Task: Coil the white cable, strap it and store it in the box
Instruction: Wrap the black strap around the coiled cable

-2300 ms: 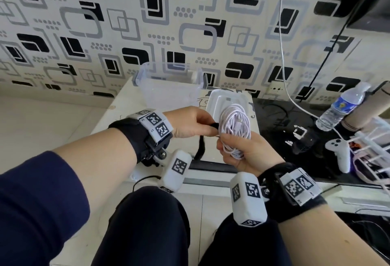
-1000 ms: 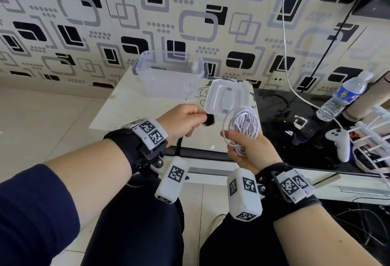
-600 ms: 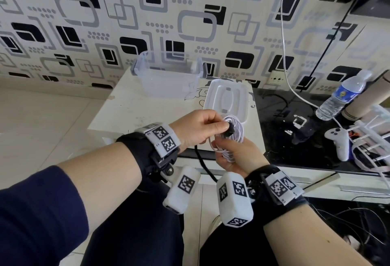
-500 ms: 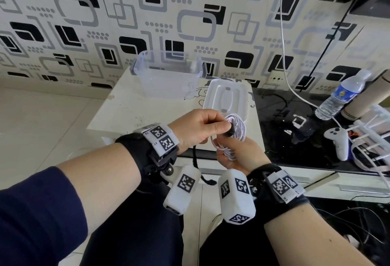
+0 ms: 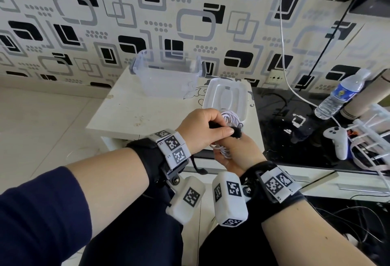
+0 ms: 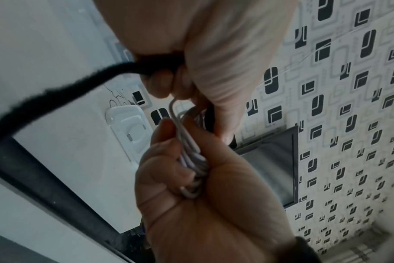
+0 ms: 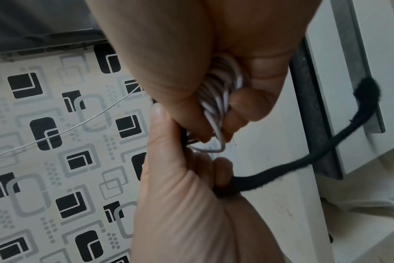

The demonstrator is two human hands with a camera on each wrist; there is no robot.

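Observation:
My right hand (image 5: pixel 238 156) grips the coiled white cable (image 5: pixel 229 117) in its fist, the loops sticking up above my fingers; the bundle (image 6: pixel 191 160) shows from the left wrist too. My left hand (image 5: pixel 202 130) pinches a black fuzzy strap (image 5: pixel 234 133) and holds its end across the coil over my right thumb. The strap's tail (image 7: pixel 304 165) hangs loose below. Further back on the white table (image 5: pixel 130 107) stands the clear plastic box (image 5: pixel 166 76), open. Its white lid (image 5: pixel 225 97) lies flat to the right of it.
A black glass surface (image 5: pixel 295 118) adjoins the table on the right, carrying a water bottle (image 5: pixel 341 95), a white game controller (image 5: pixel 337 141) and a white rack (image 5: pixel 371 139). A thin white wire (image 5: pixel 282 33) hangs down the patterned wall.
A second ago my left hand held the strap apart from the coil. It has since come against the coil, and the strap end now lies across it.

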